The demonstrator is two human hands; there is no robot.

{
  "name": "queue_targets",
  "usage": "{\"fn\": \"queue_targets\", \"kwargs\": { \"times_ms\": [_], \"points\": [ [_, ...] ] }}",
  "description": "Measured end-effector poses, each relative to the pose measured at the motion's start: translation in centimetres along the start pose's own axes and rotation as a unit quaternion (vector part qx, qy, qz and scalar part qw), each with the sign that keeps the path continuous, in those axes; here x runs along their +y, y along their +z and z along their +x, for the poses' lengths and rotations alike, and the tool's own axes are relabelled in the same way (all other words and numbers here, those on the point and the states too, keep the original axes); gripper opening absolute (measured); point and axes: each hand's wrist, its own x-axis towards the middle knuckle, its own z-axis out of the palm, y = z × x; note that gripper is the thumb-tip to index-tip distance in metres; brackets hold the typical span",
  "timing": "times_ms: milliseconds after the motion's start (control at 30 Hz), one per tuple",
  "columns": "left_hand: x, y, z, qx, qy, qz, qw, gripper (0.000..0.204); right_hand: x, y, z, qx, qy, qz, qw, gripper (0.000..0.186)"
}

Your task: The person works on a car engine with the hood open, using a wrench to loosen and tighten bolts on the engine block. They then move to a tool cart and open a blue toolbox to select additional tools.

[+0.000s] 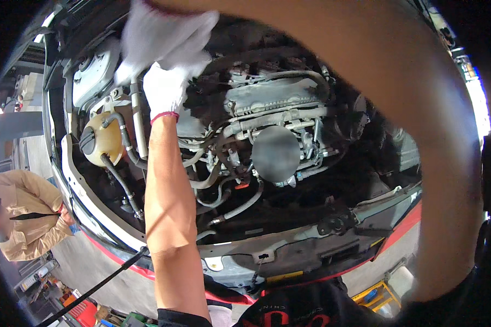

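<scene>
Both my hands wear white gloves and meet over the far left of a car's engine bay. My left hand [166,90] reaches in from below, its fingers partly hidden behind the other glove. From the right my bare forearm arches across the top, and my right hand [161,35] is smeared by motion above the left. Whether either holds anything does not show. Just left of my left hand runs a grey tube [138,117]. Nearer to me sits a yellowish coolant tank [110,136] with a black cap and hoses.
The engine [278,98], with its hoses and pipes, fills the bay's middle. A front crossmember [237,253] borders the near side. A black rod [103,283] slants at lower left. Another person [30,215] in a tan jacket stands left. A yellow-framed tray [373,297] lies lower right.
</scene>
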Motion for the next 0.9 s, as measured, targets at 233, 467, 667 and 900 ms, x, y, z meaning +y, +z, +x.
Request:
{"fn": "queue_targets", "kwargs": {
  "times_ms": [233, 467, 667, 900],
  "points": [
    [1.3, -1.3, -0.8, 0.044, -0.043, -0.022, 0.998, 0.034, -3.0, 2.0, 5.7, 0.061, -0.062, 0.031, 0.996, 0.051],
    [3.4, 1.0, -1.0, 0.02, -0.139, 0.031, 0.99, 0.041, -1.1, 2.1, 4.6, 0.05, 0.012, 0.017, 0.999, 0.052],
    [-5.1, 0.5, -0.1, 0.092, 0.176, 0.346, 0.917, 0.027, -5.0, 0.9, 2.6, 0.027, -0.119, 0.03, 0.992, 0.052],
    [4.8, 1.3, -1.4, 0.076, -0.149, 0.058, 0.984, 0.048, -0.8, 2.0, -0.6, 0.056, 0.157, 0.015, 0.986, 0.054]
  ]
}}
